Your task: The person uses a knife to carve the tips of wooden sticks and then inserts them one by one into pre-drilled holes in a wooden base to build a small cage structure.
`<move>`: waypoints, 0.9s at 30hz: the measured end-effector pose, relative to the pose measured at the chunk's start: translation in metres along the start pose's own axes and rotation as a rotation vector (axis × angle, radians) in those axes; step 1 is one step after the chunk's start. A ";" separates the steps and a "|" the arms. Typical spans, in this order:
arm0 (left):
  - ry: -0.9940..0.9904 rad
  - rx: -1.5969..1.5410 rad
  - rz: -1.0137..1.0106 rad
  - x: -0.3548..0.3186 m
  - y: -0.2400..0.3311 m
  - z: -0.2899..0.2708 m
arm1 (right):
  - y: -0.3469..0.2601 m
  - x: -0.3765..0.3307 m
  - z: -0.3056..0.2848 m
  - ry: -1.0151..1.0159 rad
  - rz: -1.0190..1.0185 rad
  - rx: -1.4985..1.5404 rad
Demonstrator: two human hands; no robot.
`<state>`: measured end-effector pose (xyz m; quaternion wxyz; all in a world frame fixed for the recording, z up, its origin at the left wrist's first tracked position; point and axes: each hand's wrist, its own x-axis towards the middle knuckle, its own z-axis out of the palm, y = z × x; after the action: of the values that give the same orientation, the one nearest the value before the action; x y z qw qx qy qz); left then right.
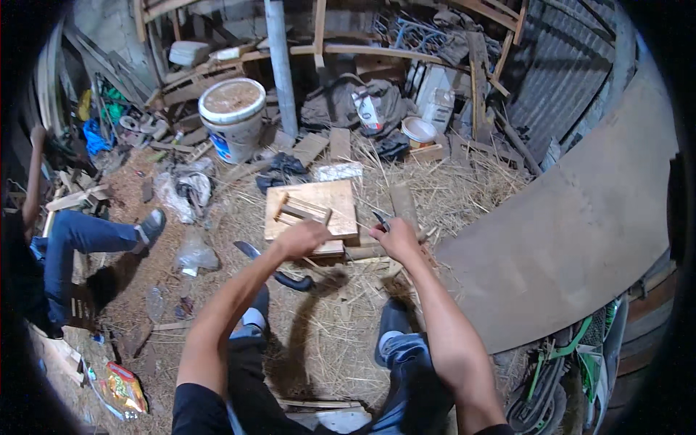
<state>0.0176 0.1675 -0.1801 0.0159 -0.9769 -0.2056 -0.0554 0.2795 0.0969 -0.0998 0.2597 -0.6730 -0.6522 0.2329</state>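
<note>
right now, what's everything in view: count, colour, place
wooden block: one, pale, centre
slatted piece: one, brown, on block
small tool: one, dark, right of block
curved knife: one, black handle, near block
large bucket: one, white, back left
post: one, grey, back centre
large sheet: one, brown, right
straw: uncountable, yellow, floor
packet: one, multicoloured, lower left
other person: one, blue jeans, far left
clutter: uncountable, mixed, back
left hand: one, bare, by block
right hand: one, bare, holding small tool
legs: two, dark, bottom

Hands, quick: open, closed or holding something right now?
Left hand: fingers curled; whether it holds anything can't be told.
Right hand: closed, holding a dark tool.
</note>
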 end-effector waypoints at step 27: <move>0.834 -0.649 -0.839 -0.020 0.127 -0.162 | -0.076 -0.034 -0.031 0.198 -0.341 0.345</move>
<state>0.0347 0.0346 -0.0222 -0.2234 -0.6664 -0.5173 -0.4882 0.2408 0.0622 -0.0272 0.4688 -0.5185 -0.6783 0.2263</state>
